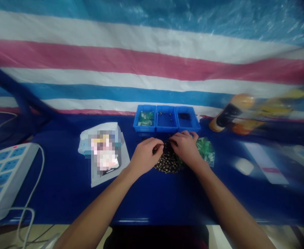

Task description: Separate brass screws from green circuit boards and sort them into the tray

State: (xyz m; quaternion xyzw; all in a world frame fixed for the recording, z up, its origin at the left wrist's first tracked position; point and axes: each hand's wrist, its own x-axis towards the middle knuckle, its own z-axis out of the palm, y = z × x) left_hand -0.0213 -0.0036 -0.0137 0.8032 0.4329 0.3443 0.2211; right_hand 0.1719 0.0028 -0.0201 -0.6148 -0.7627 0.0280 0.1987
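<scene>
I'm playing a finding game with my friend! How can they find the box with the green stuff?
On the dark blue table, look for three blue bins in a row against the striped sheet. Yours is the one at the left end. Only that bin holds green pieces; the middle bin has a few small dark bits and the right one a dark pile.

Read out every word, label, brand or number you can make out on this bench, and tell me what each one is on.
No text here can be read.
White packet: its printed face is pixelated, unreadable.
Dark label on the orange bottle: too blurred to read.
Sheet of paper at the right: a pink mark, too blurred to read.
White power strip: no readable marking shows.
</scene>
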